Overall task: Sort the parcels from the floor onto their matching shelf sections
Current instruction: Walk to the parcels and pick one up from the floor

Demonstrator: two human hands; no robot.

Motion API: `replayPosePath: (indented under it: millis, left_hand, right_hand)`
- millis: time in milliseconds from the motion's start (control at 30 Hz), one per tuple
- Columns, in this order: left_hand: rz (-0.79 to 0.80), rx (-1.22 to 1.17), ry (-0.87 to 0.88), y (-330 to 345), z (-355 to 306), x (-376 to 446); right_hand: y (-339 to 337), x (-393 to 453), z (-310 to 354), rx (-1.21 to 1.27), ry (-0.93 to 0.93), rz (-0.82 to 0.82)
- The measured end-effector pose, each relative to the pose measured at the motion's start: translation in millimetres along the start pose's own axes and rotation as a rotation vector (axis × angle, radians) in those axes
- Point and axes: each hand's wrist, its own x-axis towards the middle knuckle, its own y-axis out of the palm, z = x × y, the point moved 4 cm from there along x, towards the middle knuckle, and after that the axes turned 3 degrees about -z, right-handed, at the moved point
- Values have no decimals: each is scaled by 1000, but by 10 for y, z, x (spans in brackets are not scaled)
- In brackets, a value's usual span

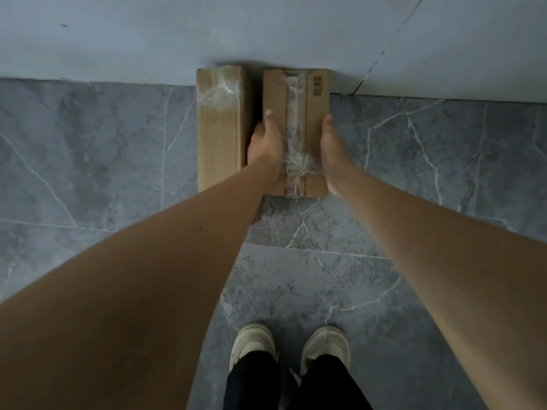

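Observation:
Two brown cardboard parcels lie side by side on the grey marble floor, their far ends against the wall. The right parcel (296,96) has clear tape down its middle and a barcode near its far right corner. My left hand (265,146) grips its left edge, thumb on top, fingers down in the gap between the parcels. My right hand (331,149) presses flat against its right side. The left parcel (220,128) is longer, with crumpled clear tape at its far end, and neither hand touches it.
A pale wall (148,39) runs across the top of the view behind the parcels. My two feet in light shoes (288,344) stand on the floor tiles (88,173) near the bottom middle, a step back from the parcels.

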Motion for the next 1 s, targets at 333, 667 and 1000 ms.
replayPosePath:
  millis: [333,667,1000]
  left_hand:
    - [76,-27,-42,-129,-454,-1086]
    - [112,-56,-6,-814,-1655,-2572]
    - [84,-100,94,-1622,-2420,-3779]
  right_hand:
    - [-473,-998,476,24,30,7]
    - [-702,-2663,1695,36,-22,-68]
    - [-635,-4162,2528,48,-156,-61]
